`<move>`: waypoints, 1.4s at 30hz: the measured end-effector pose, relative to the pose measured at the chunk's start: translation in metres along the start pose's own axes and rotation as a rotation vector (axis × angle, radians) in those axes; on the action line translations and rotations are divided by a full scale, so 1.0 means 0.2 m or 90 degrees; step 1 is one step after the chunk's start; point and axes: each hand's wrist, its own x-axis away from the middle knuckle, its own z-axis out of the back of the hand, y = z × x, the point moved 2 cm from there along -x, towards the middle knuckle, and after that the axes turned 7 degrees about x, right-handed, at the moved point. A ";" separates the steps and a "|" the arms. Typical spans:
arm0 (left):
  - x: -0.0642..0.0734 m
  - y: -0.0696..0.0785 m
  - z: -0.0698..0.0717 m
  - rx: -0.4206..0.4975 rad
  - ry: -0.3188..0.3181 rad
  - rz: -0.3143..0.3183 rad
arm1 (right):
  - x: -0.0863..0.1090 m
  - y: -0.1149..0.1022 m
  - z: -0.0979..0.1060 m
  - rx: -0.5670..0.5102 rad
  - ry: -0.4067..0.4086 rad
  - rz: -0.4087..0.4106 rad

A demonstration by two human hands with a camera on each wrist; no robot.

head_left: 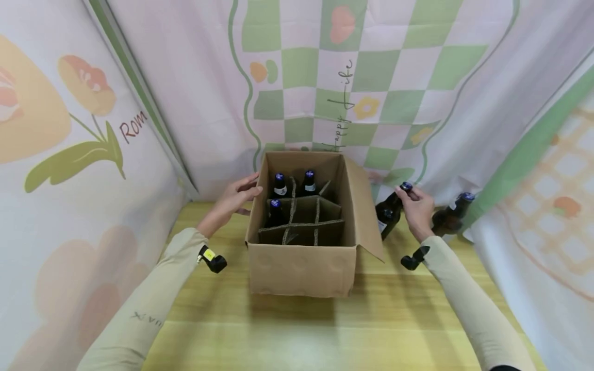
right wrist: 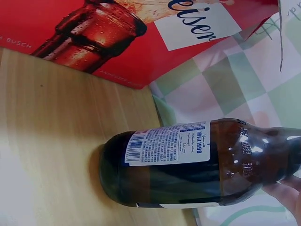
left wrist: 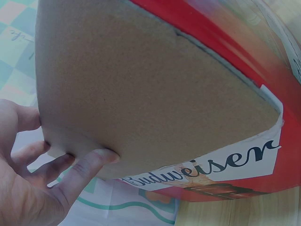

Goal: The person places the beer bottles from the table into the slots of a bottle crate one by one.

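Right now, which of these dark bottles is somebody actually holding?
The bottle just right of the box, its neck gripped by the fingers of the right hand. Three others sit inside the box; the bottle farthest right isn't held.

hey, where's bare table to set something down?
Widest: the table in front of the carton, between the left sleeve and right sleeve. Smaller patches flank the carton, toward each sleeve. Crowded: the back right, with the open flap, right hand, held bottle and second bottle.

Carton (head_left: 301, 270) and bottle (head_left: 448, 219) on table (head_left: 209, 314)
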 end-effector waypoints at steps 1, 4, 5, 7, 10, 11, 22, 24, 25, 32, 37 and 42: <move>0.00 0.00 0.00 -0.002 0.000 0.001 | 0.00 0.00 0.00 0.000 -0.001 -0.003; 0.00 -0.01 -0.01 -0.001 0.000 0.002 | 0.02 0.00 0.01 0.005 0.007 -0.012; 0.00 -0.01 -0.01 0.001 -0.001 0.002 | 0.02 -0.01 0.01 0.011 0.013 -0.012; 0.00 -0.02 -0.01 0.004 -0.005 -0.002 | 0.03 -0.01 0.02 0.026 0.025 -0.009; 0.00 -0.03 -0.01 0.005 -0.004 0.001 | 0.04 -0.01 0.03 0.051 0.034 0.001; 0.00 -0.03 -0.01 0.005 -0.003 0.001 | 0.05 -0.02 0.03 0.058 0.036 0.004; 0.00 -0.02 -0.01 0.001 0.000 0.000 | 0.05 -0.07 0.05 0.091 0.017 0.009; 0.00 -0.02 -0.01 0.001 0.005 0.003 | 0.04 -0.08 0.05 0.093 0.009 0.007; 0.00 -0.02 -0.01 0.000 0.004 0.002 | 0.04 -0.09 0.06 0.090 0.004 0.004; 0.00 -0.01 -0.01 0.006 0.005 -0.003 | -0.01 -0.15 0.09 0.065 -0.008 -0.017; 0.00 -0.01 0.00 0.011 -0.003 -0.012 | -0.02 -0.17 0.10 0.033 -0.014 -0.024; 0.00 -0.01 0.01 0.004 0.001 -0.010 | -0.02 -0.22 0.12 0.030 -0.027 -0.018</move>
